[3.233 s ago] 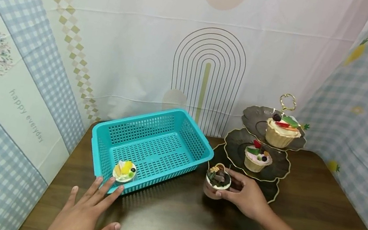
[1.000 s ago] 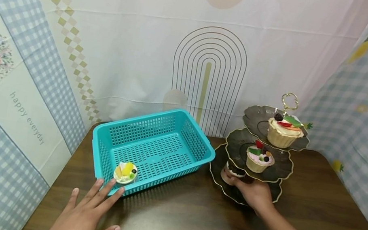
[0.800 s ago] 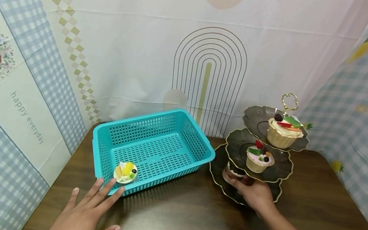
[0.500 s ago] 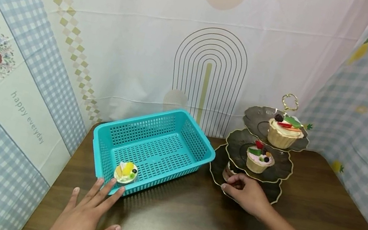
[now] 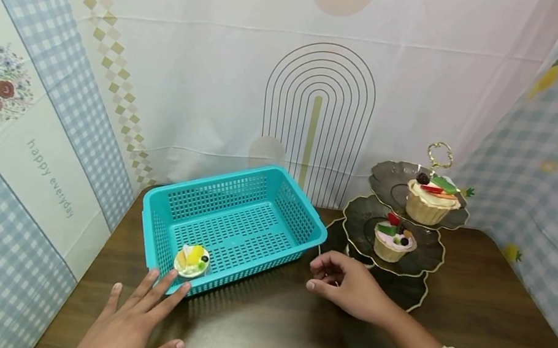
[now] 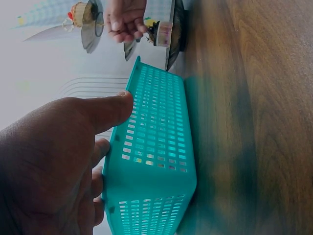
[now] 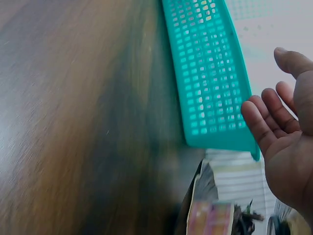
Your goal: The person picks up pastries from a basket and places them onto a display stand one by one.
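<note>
My left hand (image 5: pixel 132 319) rests with spread, straight fingers at the near left corner of a turquoise plastic basket (image 5: pixel 247 224). A small cup dessert with yellow fruit (image 5: pixel 192 261) sits in that corner. My right hand (image 5: pixel 351 289) hovers in front of a three-tiered stand (image 5: pixel 393 178), its fingers loosely bent around nothing. On the bottom tier stands a chocolate-topped dessert cup (image 6: pixel 163 34), mostly hidden in the head view by the hand and the middle plate. A pink-cream cupcake (image 5: pixel 392 244) is on the middle tier, and a fruit-topped cupcake (image 5: pixel 427 206) on the top one.
Everything stands on a dark wooden table (image 5: pixel 249 343). A white patterned cloth (image 5: pixel 207 74) hangs behind, with checked cloth at both sides. The basket's right end is close to the stand's bottom plate, beside my right hand.
My right hand carried the chocolate dessert cup onto the stand's bottom tier, let it go, and drew back toward the left and front. My left hand stayed on the basket.
</note>
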Tool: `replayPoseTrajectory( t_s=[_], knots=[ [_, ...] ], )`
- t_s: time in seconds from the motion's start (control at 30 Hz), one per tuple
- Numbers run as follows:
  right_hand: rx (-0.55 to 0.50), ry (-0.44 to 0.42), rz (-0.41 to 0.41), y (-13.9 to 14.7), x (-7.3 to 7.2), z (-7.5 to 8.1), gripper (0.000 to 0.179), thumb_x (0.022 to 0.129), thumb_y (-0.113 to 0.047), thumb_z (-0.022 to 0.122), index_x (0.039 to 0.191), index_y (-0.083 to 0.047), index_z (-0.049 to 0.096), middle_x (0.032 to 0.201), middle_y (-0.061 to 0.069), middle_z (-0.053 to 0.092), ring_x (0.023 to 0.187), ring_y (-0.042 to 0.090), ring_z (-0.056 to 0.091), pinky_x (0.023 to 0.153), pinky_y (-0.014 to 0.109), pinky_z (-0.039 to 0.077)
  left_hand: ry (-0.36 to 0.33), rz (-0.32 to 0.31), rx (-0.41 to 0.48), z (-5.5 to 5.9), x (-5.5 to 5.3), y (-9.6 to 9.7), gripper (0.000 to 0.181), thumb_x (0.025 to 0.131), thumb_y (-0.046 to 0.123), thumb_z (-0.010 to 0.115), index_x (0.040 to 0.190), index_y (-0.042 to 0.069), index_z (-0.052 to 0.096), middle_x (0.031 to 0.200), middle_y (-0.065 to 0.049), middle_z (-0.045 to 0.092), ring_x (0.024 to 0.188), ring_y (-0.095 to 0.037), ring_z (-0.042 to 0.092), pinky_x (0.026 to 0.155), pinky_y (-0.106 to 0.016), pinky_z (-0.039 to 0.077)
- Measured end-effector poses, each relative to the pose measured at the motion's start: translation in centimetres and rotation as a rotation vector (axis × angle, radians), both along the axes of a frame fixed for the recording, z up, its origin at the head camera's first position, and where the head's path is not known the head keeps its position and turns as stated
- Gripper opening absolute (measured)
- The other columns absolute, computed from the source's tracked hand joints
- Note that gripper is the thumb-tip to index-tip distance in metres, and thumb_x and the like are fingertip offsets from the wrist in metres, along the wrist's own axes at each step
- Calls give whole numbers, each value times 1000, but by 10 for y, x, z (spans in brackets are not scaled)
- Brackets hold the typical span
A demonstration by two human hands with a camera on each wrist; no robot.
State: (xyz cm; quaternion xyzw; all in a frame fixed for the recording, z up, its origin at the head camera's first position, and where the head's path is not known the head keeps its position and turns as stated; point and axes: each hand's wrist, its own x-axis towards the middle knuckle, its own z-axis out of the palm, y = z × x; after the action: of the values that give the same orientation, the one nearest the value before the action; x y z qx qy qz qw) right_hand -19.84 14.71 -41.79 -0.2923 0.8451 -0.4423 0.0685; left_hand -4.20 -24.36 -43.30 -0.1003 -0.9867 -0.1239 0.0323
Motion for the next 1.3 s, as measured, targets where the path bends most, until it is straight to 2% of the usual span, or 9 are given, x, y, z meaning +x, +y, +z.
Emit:
replayPoseTrajectory(
  t_s=[0.2,0.37,0.43,0.57,0.7,0.97,1.3],
  knots=[
    [-50,40,20,-21,-7,8,34,91,-23,82,118,-9,67,109,4,69,96,15,68,85,42,60,-1,1,0,0,0,1,87,86,65,71,160,34,38,168,5,26,154,-31,21,111,-78,14],
    [-53,25,51,-41,-15,17,43,91,-28,82,125,-9,65,121,12,67,108,28,68,92,48,58,7,4,0,0,0,1,87,86,65,72,160,33,38,167,5,27,154,-31,22,111,-78,14],
    [-39,32,64,-48,-19,20,45,91,-30,82,127,-10,65,124,11,66,112,29,67,95,48,57,12,5,-2,0,1,1,87,86,65,72,160,33,39,167,5,28,154,-32,22,111,-78,14],
    [9,76,76,-62,-30,21,50,91,-32,81,132,-9,64,128,8,65,115,24,64,98,43,55,8,5,2,0,1,0,87,86,64,72,160,34,38,167,5,27,154,-32,22,111,-77,14],
    [35,97,98,-72,-40,20,54,92,-33,80,137,-9,62,132,9,63,118,24,61,101,44,53,-15,4,10,1,0,0,87,87,64,72,160,34,37,168,5,26,154,-31,20,112,-77,13],
    [90,90,157,-91,-54,15,60,92,-35,81,142,-9,59,136,5,62,122,29,59,101,40,52,-32,-3,8,2,0,1,87,87,65,70,161,34,35,168,6,23,155,-30,19,112,-78,12],
    [198,77,220,-118,-66,19,69,88,-35,84,146,-8,56,142,7,60,127,25,55,103,45,50,-30,3,-10,3,0,1,88,87,66,70,161,35,34,169,6,22,155,-30,19,112,-78,12]
  ],
)
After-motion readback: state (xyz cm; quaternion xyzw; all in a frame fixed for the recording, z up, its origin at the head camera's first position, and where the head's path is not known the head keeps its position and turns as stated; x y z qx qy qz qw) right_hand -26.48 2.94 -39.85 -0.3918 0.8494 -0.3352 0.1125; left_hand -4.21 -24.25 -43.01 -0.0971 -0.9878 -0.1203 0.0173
